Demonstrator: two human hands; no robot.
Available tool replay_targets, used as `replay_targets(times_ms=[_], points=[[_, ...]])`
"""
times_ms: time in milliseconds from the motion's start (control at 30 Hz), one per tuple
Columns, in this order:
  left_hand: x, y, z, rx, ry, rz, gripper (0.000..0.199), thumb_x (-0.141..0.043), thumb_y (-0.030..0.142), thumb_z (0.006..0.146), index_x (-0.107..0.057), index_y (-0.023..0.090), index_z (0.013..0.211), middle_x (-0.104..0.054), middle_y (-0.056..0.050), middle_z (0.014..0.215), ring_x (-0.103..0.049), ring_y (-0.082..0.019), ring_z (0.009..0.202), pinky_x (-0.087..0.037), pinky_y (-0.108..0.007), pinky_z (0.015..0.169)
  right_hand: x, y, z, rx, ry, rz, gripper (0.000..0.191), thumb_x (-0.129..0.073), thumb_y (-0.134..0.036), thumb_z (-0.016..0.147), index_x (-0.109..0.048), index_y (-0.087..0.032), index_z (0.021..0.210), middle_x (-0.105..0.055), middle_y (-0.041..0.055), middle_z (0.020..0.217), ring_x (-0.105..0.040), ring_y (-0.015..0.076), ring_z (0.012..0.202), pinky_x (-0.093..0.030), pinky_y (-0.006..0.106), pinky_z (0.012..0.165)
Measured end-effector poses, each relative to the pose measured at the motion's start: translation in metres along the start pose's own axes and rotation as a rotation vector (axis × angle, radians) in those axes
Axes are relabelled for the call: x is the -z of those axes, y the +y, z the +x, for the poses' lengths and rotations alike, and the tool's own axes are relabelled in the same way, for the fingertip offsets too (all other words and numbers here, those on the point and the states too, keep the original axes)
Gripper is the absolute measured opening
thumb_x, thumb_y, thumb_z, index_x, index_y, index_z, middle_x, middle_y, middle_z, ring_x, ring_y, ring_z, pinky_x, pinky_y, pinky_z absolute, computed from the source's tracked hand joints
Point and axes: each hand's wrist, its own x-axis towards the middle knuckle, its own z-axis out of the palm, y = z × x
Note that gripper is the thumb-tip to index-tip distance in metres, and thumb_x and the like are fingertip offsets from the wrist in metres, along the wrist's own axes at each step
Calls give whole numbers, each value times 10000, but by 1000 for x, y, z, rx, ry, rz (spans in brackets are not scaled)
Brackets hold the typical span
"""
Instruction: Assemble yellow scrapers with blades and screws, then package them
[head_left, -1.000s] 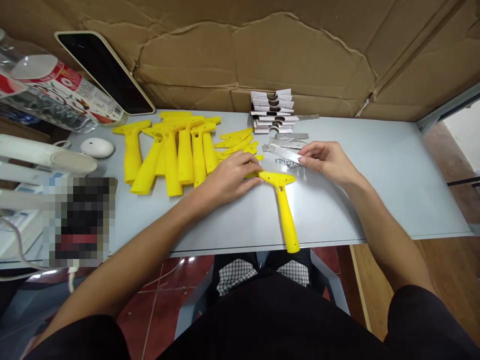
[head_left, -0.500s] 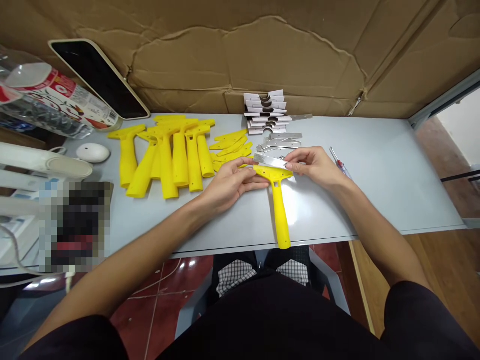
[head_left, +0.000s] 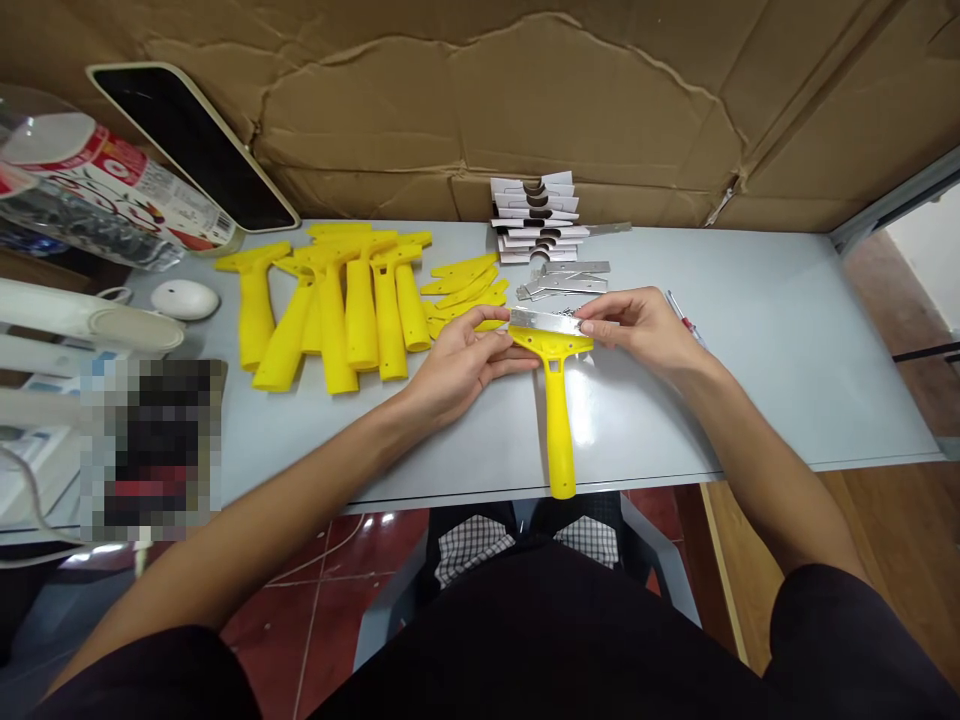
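Note:
A yellow T-shaped handle [head_left: 559, 420] points toward me near the table's front edge. My left hand [head_left: 469, 365] pinches the left end of its wide head, with fingers partly beneath it. Along the top of that head lies a flat metal blade [head_left: 546, 320], and my right hand [head_left: 637, 325] holds the blade's right end between thumb and fingers. Just behind are loose metal strips [head_left: 566, 280] in a small pile. Thin yellow plates [head_left: 465, 285] lie beyond my left hand.
Several yellow handles [head_left: 330, 320] stand grouped at the left. Folded white cards [head_left: 536, 215] are stacked by the cardboard [head_left: 360, 120]. A screwdriver [head_left: 684, 318] lies beyond my right wrist. Further left are a white mouse [head_left: 185, 299], a bottle [head_left: 120, 185] and a leaning phone [head_left: 195, 145].
My right hand has shifted slightly right with the blade's end. The handle has turned a little, its lower end swinging left. The whole view has moved slightly.

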Motion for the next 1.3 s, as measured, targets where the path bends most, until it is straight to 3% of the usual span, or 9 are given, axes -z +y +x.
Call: replay_targets(times_ms=[167,600,800,967,1133,1300], points=[[-1,-3,-1,-2,19,-5,180,-662,23,1003,-648,153,1126,-862,-132,1029,-876,-237,890,-738,-459,977,-1,-1,0,-8,2,-16,372,-1016,-450,778,-896,-175,996,-798,57,869,-636,160,749,-487,336,675],[-5,2,-3,9,18,5,158,-641,32,1016,-636,165,1100,-871,-136,1055,-874,-231,919,-725,-471,1012,-2,-5,-3,-24,4,-38,323,-987,-480,822,-873,-227,987,-755,25,805,-582,159,664,-476,358,631],[-5,1,-3,4,32,9,175,-658,36,997,-632,177,1098,-854,-102,1002,-868,-222,884,-725,-480,1017,-7,-4,-2,-8,30,-50,319,-981,-471,829,-858,-201,947,-700,7,733,-538,138,642,-441,347,627],[-4,0,-4,-11,27,8,193,-705,64,973,-616,177,1102,-858,-136,1075,-876,-247,961,-713,-494,1041,-13,-3,-2,-61,46,-104,366,-1007,-489,798,-827,-199,928,-706,19,759,-562,147,654,-436,338,579],[-4,1,-5,-15,14,6,199,-702,66,961,-601,180,1090,-856,-128,1010,-877,-244,909,-736,-441,950,-14,-5,-4,-87,5,-97,369,-979,-493,822,-804,-196,957,-760,26,792,-564,129,565,-444,351,550],[-5,4,-4,3,25,55,206,-726,109,966,-602,188,1110,-810,-64,862,-850,-226,756,-745,-377,750,-15,-6,-4,-76,-16,-93,311,-948,-438,834,-804,-189,954,-771,33,797,-584,130,564,-475,364,585]])
